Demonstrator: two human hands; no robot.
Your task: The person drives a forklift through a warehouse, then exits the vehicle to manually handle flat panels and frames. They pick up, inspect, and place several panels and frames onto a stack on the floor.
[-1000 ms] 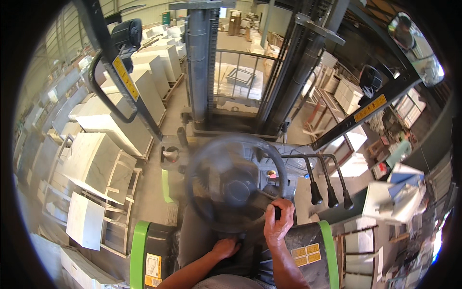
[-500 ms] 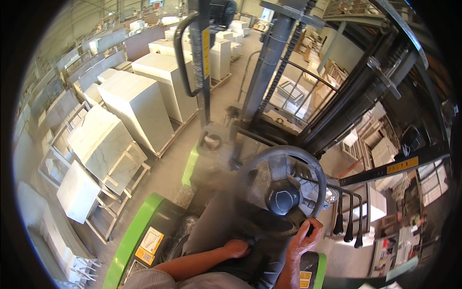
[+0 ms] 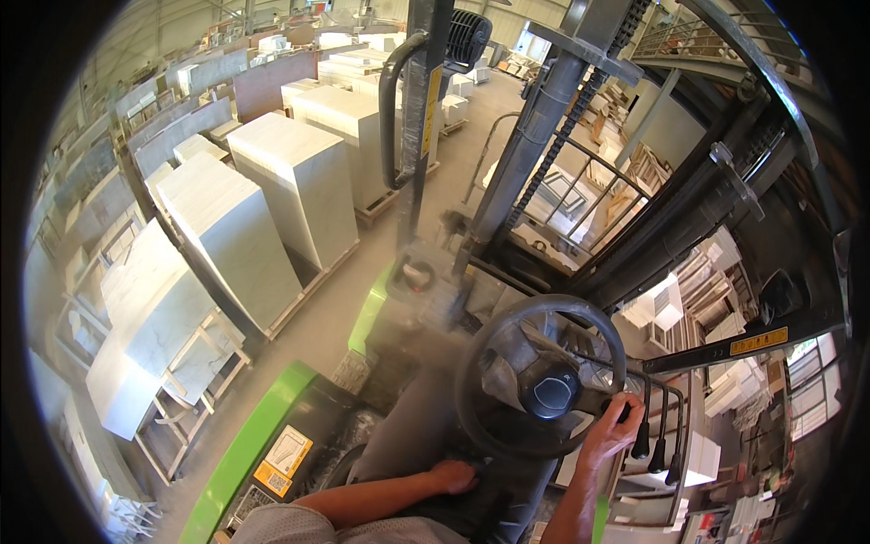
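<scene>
Carries right hand, curled round knob on steering wheel, higher than before, steering one-handed, leaving left hand, grip unclear, on lap.

You are in what looks like a stone warehouse, seen from a forklift's seat behind a black, round plastic steering wheel. To the left of the wheel, bulky rectangular stacks of white, grey-veined stone slabs stand in a row on low, pale wooden pallets, along a dusty beige floor. Farther left of the wheel, thin grey and brown upright panels fill line after line up to a pale, ribbed hall wall. Ahead of the wheel rises your dark steel lifting mast; just right of it are three black-knobbed metal levers. The piled pale pieces beyond those are perhaps boards or cut stone; the lens's edge distorts them.
</scene>
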